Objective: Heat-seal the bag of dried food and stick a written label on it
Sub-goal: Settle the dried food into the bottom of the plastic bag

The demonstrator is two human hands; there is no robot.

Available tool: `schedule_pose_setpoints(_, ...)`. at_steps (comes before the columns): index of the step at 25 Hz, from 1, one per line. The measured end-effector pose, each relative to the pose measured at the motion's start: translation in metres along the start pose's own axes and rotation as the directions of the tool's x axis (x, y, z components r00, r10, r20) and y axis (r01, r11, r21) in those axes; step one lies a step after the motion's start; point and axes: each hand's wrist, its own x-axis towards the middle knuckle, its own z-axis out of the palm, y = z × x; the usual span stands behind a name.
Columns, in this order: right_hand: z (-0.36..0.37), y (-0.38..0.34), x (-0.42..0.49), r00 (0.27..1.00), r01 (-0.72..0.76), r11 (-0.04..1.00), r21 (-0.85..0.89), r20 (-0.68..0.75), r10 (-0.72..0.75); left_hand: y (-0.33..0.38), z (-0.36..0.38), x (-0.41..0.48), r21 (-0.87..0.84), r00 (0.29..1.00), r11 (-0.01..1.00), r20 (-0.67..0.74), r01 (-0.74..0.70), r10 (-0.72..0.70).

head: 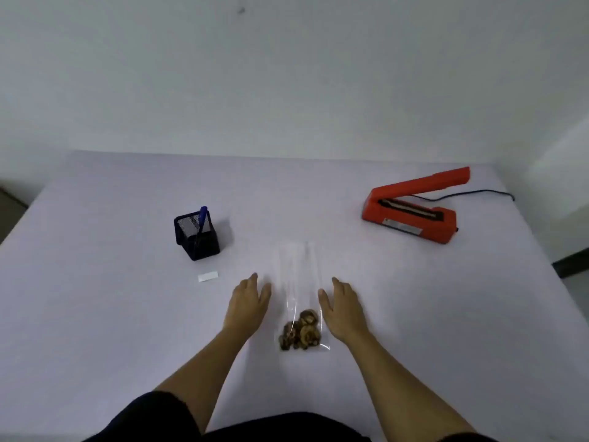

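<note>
A clear plastic bag (298,282) lies flat on the white table, its mouth pointing away from me. Brown dried food pieces (301,334) are bunched at its near end. My left hand (247,303) rests just left of the bag, fingers apart and holding nothing. My right hand (344,306) is flat at the bag's right edge, empty too. A red heat sealer (412,212) stands at the far right with its arm raised. A small white label (207,276) lies to the left, in front of a black mesh pen holder (197,236) with a blue pen (202,220) in it.
The sealer's dark power cord (484,194) trails off behind it to the right table edge. The table (111,314) is covered in a pale cloth and backs onto a white wall. My dark clothing fills the bottom of the view.
</note>
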Motion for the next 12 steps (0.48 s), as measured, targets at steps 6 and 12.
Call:
schedule_pose_setpoints(6,0.039,0.016,-0.006,0.991,-0.069,0.976,0.205,-0.103,0.091,-0.016,0.059,-0.013,-0.244,0.985,0.956,-0.021,0.162,-0.173)
schedule_pose_setpoints(12,0.045,0.015,0.005,0.989,-0.021,0.974,0.227,-0.138,0.054,0.003,0.077,-0.014,-0.36,0.979,0.921,-0.077,0.15,-0.189)
